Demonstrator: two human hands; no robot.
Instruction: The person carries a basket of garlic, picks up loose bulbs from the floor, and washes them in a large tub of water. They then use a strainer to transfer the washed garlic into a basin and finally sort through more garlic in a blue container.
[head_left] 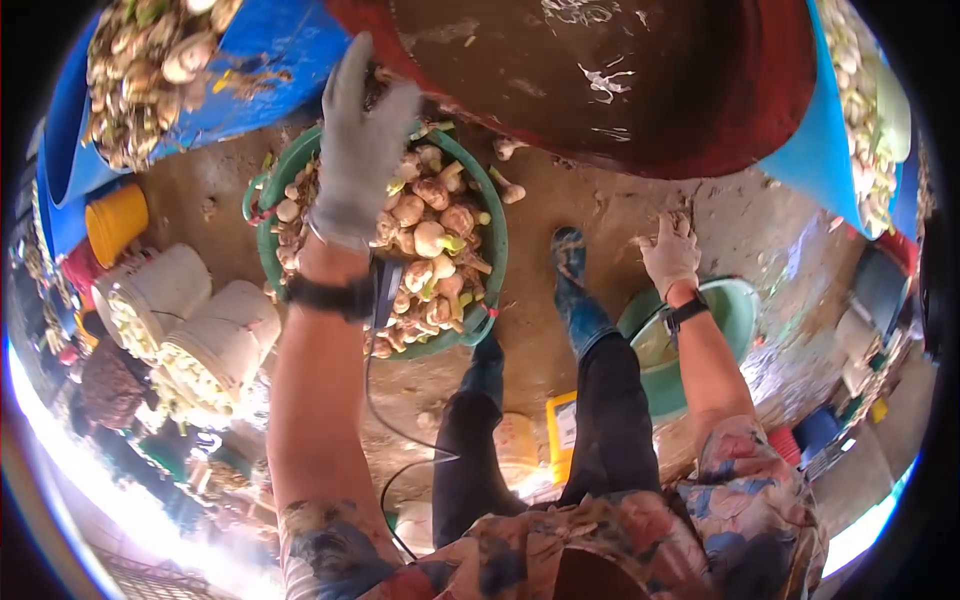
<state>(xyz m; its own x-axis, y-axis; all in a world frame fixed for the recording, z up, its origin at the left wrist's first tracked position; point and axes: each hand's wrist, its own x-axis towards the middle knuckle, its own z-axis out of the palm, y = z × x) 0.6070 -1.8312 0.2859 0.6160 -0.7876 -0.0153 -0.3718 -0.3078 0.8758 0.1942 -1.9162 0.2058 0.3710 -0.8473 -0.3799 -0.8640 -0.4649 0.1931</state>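
Observation:
My left hand (365, 150), in a pale grey glove, reaches over a round green basket (497, 240) heaped with dirty garlic bulbs (437, 238). Its fingers are stretched out and hold nothing I can see; their tips are close to the rim of a large dark red tub (740, 160) of brown water. My right hand (672, 257), also gloved, hangs above the wet floor, just beyond a green basin (735, 310). Its fingers are apart, and I see nothing held in them. A few loose bulbs (508, 187) lie between basket and tub.
Blue containers with garlic stand at the upper left (265, 80) and upper right (815, 165). White buckets (230, 335) and a yellow bucket (117, 222) lie at left. My blue boots (580, 300) are on the muddy floor. A cable (375, 400) runs down from my left wrist.

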